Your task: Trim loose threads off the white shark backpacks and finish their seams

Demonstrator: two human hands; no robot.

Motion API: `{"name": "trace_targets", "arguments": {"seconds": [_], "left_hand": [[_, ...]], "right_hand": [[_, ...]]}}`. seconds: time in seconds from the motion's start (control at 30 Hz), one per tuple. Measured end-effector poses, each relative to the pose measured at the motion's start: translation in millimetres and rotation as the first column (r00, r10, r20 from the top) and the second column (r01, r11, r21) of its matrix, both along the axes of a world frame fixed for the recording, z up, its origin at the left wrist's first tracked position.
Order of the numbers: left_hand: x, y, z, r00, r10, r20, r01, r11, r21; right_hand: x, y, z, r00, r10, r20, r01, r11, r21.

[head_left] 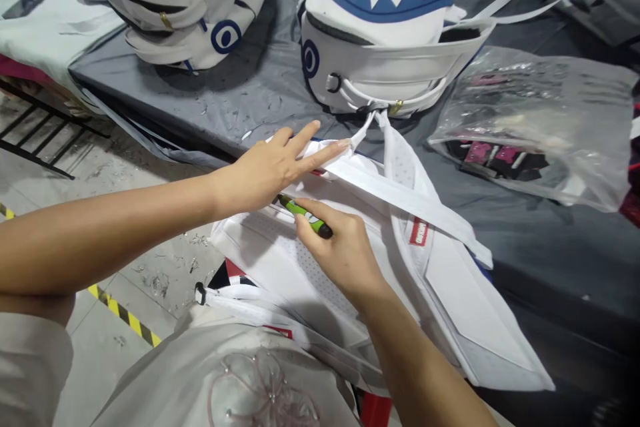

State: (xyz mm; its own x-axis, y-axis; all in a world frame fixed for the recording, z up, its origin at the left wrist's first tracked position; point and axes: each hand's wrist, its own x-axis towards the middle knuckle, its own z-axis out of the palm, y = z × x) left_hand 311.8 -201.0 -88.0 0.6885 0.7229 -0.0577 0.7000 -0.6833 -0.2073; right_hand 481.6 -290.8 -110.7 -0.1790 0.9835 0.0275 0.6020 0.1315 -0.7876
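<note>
A white backpack (320, 260) with padded shoulder straps and small red labels lies across my lap and the table edge. My left hand (273, 170) rests on its upper part with the fingers spread out, the fingertips by a white strap (405, 197). In my right hand (345, 250) is a green pen-like tool (305, 213) with black ends. Its tip is close under my left palm, at the bag's back panel. I cannot tell whether the tip touches the fabric.
Behind stand a white and blue patterned backpack (380, 33) and a stack of similar bags (185, 7) on the grey-covered table (240, 103). A clear plastic bag (545, 120) with pink and black pieces lies at right. Thread scraps litter the floor (165, 267) at left.
</note>
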Motion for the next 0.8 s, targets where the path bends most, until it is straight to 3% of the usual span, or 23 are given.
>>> {"name": "trace_targets", "arguments": {"seconds": [0.2,0.37,0.7,0.8], "left_hand": [[-1,1,-3.1,0.999,-0.024,0.030,0.023,1.000,0.020],[0,0,-2.7,0.998,-0.039,0.040,0.038,0.999,0.038],[-1,2,-11.8,0.973,-0.037,0.229,0.048,0.998,-0.044],[-1,3,-12.0,0.967,-0.031,0.254,0.050,0.996,-0.069]], "right_hand": [[-15,-5,-5.0,0.999,0.015,0.050,-0.019,0.996,0.090],[-22,-8,-9.1,0.982,-0.100,0.160,0.060,0.970,0.237],[-29,-14,-9.7,0.979,-0.083,0.183,0.044,0.977,0.210],[-30,-16,-9.4,0.962,-0.151,0.229,0.097,0.968,0.229]]}}
